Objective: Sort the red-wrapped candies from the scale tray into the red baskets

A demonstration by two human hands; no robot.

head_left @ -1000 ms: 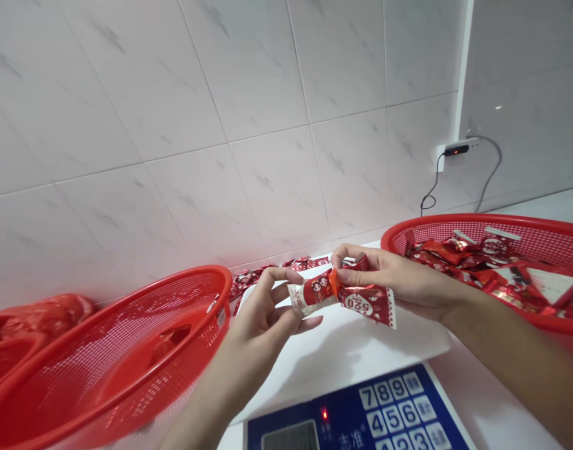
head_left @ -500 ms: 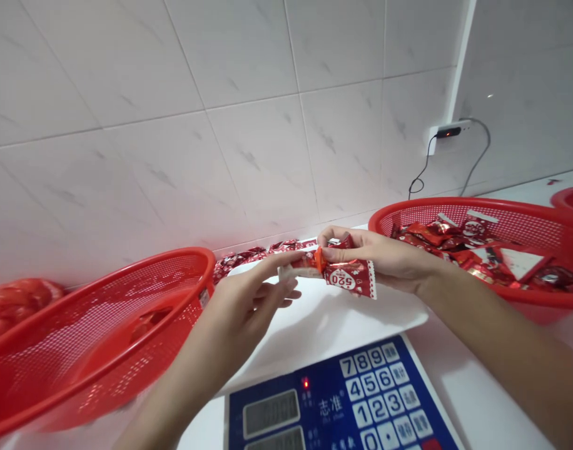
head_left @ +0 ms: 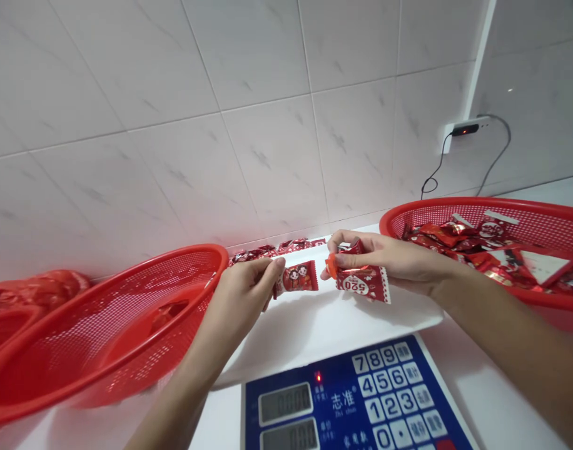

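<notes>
L grip [head_left: 239,306] w/ small pack [head_left: 296,279], R grip [head_left: 380,259] w/ 520 wrapper [head_left: 361,284].

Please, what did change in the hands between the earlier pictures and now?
The left hand pulled the small red-and-white packet leftward, away from the "520" wrapper, which the right hand keeps holding. The two are now apart. The red mesh baskets and digital scale stayed as they were.
</notes>
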